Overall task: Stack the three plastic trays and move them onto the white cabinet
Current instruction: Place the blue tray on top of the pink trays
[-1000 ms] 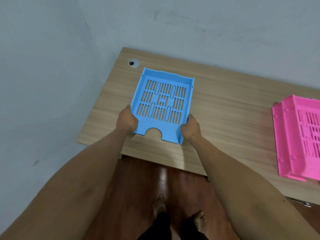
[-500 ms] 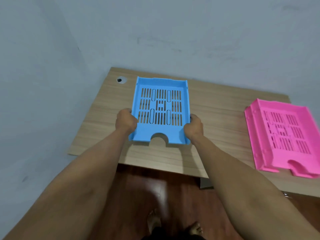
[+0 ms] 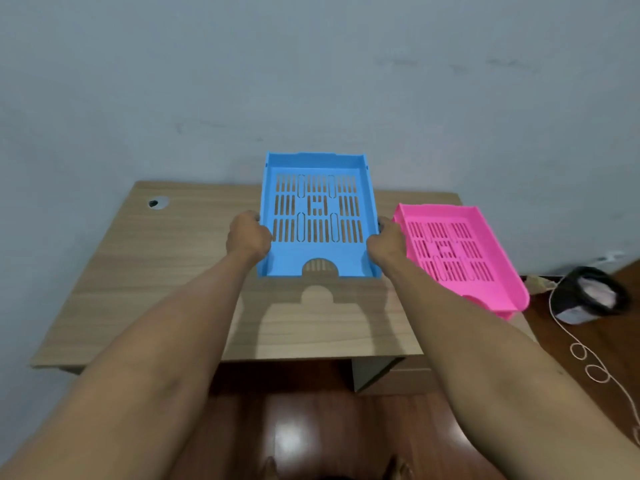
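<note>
Blue tray (image 3: 317,216) is lifted off the counter (image 3: 166,271), your left hand (image 3: 247,235) and right hand (image 3: 386,245) gripping its sides; stacking on the pink tray (image 3: 460,254) remains.

One tray (image 3: 317,216) is held above the middle of the desk (image 3: 162,271) at frame centre, gripped at its sides by the left hand (image 3: 247,235) and right hand (image 3: 386,245). A second tray (image 3: 464,251) is set on the desk's right end, just right of the first. A bin (image 3: 588,296) is placed on the floor at the right edge.
</note>
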A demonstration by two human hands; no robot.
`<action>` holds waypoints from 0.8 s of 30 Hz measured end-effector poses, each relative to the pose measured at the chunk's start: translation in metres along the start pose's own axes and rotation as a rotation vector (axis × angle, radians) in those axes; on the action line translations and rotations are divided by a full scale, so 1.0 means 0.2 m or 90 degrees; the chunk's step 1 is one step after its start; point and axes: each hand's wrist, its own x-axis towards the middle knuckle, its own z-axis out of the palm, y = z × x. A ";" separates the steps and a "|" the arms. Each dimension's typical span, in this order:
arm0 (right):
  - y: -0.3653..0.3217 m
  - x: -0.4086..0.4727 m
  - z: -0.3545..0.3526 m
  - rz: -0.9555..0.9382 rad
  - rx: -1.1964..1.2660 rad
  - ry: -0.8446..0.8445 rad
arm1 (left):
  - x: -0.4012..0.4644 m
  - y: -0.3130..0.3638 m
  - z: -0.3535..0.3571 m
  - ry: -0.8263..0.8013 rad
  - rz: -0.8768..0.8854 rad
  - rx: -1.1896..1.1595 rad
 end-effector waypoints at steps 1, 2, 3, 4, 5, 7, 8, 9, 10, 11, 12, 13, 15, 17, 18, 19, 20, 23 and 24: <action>0.04 0.02 -0.08 0.002 -0.003 0.009 | -0.03 0.07 0.06 -0.008 0.005 0.003; 0.08 0.04 -0.15 0.003 -0.010 0.020 | -0.05 0.13 0.11 -0.015 0.011 0.004; 0.13 0.07 -0.23 0.003 -0.018 0.032 | -0.08 0.19 0.17 -0.020 0.018 0.003; 0.18 0.09 -0.31 0.003 -0.021 0.042 | -0.11 0.26 0.24 -0.023 0.023 -0.001; 0.22 0.11 -0.40 0.003 -0.022 0.046 | -0.13 0.32 0.30 -0.023 0.027 -0.004; 0.32 0.17 -0.55 0.003 -0.041 0.051 | -0.19 0.44 0.43 -0.023 0.029 -0.001; 0.37 0.20 -0.63 0.003 -0.055 0.050 | -0.22 0.49 0.49 -0.025 0.030 0.000; 0.43 0.23 -0.71 0.001 -0.065 0.047 | -0.25 0.54 0.56 -0.029 0.033 0.000; 0.48 0.26 -0.78 -0.005 -0.073 0.043 | -0.28 0.60 0.62 -0.032 0.034 0.000; 0.54 0.29 -0.85 -0.012 -0.080 0.040 | -0.32 0.65 0.68 -0.035 0.034 -0.001; 0.59 0.32 -0.92 -0.019 -0.084 0.033 | -0.35 0.70 0.74 -0.037 0.033 -0.004; 0.64 0.34 -0.98 -0.022 -0.084 0.026 | -0.38 0.75 0.80 -0.038 0.033 -0.008; 0.74 0.38 -1.11 -0.020 -0.083 0.019 | -0.45 0.84 0.91 -0.044 0.025 -0.014; 0.83 0.41 -1.21 -0.006 -0.093 0.013 | -0.52 0.92 1.01 -0.050 0.015 -0.017; 0.87 0.42 -1.26 -0.002 -0.099 0.007 | -0.55 0.95 1.05 -0.054 0.009 -0.019; 0.92 0.44 -1.31 0.002 -0.101 0.001 | -0.58 0.98 1.10 -0.059 0.003 -0.021; 0.95 0.45 -1.34 0.007 -0.099 -0.005 | -0.60 1.00 1.13 -0.063 -0.004 -0.021; 1.03 0.48 -1.41 0.022 -0.081 -0.014 | -0.64 1.06 1.23 -0.065 -0.017 -0.023; 1.06 0.49 -1.43 0.021 -0.078 -0.015 | -0.64 1.07 1.26 -0.069 -0.018 -0.022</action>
